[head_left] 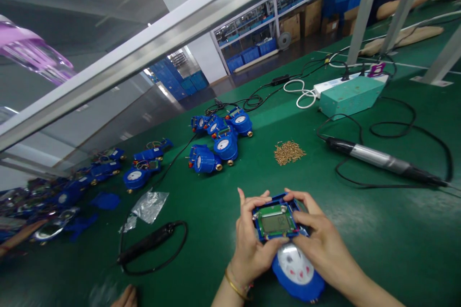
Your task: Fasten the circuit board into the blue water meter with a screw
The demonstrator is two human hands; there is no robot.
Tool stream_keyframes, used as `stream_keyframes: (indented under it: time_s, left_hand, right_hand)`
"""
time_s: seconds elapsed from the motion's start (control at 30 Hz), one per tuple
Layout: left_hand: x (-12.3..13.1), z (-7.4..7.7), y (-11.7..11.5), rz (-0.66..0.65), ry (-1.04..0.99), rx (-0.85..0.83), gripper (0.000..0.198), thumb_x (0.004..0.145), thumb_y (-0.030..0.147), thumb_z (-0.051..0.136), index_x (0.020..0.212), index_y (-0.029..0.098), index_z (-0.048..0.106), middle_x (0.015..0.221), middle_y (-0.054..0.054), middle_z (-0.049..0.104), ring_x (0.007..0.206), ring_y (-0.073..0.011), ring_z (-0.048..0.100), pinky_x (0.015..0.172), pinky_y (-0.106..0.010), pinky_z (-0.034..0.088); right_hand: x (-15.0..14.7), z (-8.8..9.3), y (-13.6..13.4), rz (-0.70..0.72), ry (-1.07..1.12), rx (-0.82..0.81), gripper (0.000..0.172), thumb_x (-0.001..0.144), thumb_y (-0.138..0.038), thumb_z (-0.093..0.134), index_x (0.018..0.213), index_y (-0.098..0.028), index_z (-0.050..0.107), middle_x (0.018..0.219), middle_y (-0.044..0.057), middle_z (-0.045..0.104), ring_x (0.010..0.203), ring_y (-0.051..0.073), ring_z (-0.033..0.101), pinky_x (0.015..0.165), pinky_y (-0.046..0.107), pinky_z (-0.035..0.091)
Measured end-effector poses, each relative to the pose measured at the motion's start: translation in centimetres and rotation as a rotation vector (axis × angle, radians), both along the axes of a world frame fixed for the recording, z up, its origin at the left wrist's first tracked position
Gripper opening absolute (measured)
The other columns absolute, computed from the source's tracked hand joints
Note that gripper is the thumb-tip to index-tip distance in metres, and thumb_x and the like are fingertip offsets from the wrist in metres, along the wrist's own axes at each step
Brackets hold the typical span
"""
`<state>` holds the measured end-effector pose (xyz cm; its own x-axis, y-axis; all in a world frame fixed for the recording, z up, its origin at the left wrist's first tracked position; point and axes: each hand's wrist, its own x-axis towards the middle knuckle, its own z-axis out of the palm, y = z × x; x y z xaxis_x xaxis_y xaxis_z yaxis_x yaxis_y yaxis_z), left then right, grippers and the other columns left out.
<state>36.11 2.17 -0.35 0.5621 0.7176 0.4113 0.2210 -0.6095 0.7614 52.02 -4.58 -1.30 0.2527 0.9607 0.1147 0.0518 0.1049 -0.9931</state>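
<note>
**Water meter held in two hands over a green bench, head-mounted view.** The left hand (250,244) and right hand (324,235) grip a blue water meter (298,283) just below the fingers, its circuit board with LCD panel (275,224) facing up and its white dial (292,264) tilted down toward the bench (378,230). The left fingers (248,216) curl around one edge of the blue frame, and the right fingers (306,204) press on the opposite edge; both thumbs lie along the board's lower side, so the fingers pinch the frame between them. A gold bracelet (236,288) circles the left wrist.

Beyond the fingers lie a loose pile of brass screws (289,152) and a cluster of blue meters (223,146). To the right of the fingers lies an electric screwdriver (382,159) with its cord; to the left are a second, black screwdriver (147,243) and a clear plastic bag (149,206). Farther left, more blue meters (137,177) lie in rows. Well beyond the fingers stand a teal box (350,97) and a power strip (345,84). Another person's hand (126,297) shows at the lower edge, left of the fingers.
</note>
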Motion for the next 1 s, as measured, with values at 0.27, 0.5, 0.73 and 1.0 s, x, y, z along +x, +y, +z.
stream_keyframes:
  time_s: [0.27, 0.5, 0.73, 1.0]
  left_hand:
    - [-0.4, 0.0, -0.1, -0.066, 0.001, 0.007, 0.063, 0.081, 0.039, 0.078, 0.132, 0.031, 0.041, 0.125, -0.007, 0.066, 0.131, -0.0352, 0.058, 0.118, -0.075, -0.012]
    - [-0.7, -0.7, -0.4, 0.076, 0.014, -0.059, 0.064, 0.074, 0.05, 0.081, 0.125, 0.033, 0.047, 0.121, -0.003, 0.068, 0.118, -0.0321, 0.064, 0.118, -0.076, -0.009]
    - [0.5, -0.1, -1.3, 0.246, -0.042, -0.206, 0.056, 0.076, 0.043, 0.08, 0.123, 0.028, 0.054, 0.12, -0.003, 0.07, 0.119, -0.0303, 0.064, 0.125, -0.067, -0.003]
    - [0.4, 1.1, -1.3, 0.213, 0.074, -0.157, 0.054, 0.079, 0.039, 0.078, 0.127, 0.031, 0.053, 0.125, -0.003, 0.069, 0.123, -0.0301, 0.063, 0.124, -0.066, -0.011]
  right_hand:
    - [0.3, -1.4, -0.9, 0.06, -0.077, 0.003, 0.018, 0.085, -0.025, 0.061, 0.093, -0.026, 0.077, 0.133, 0.011, 0.042, 0.139, 0.029, 0.038, 0.116, 0.045, 0.036]
    - [0.1, -1.6, -0.8, 0.077, -0.15, -0.03, 0.019, 0.084, -0.023, 0.058, 0.09, -0.026, 0.076, 0.138, 0.01, 0.044, 0.139, 0.029, 0.039, 0.117, 0.049, 0.035]
    - [-0.4, -0.5, -0.4, -0.061, -0.099, -0.014, 0.024, 0.088, -0.037, 0.057, 0.079, -0.022, 0.074, 0.13, 0.014, 0.05, 0.129, 0.032, 0.049, 0.109, 0.05, 0.044]
    - [-0.5, 0.1, -0.4, -0.089, -0.041, -0.025, 0.022, 0.086, -0.035, 0.059, 0.079, -0.022, 0.075, 0.131, 0.011, 0.05, 0.119, 0.028, 0.054, 0.101, 0.041, 0.049]
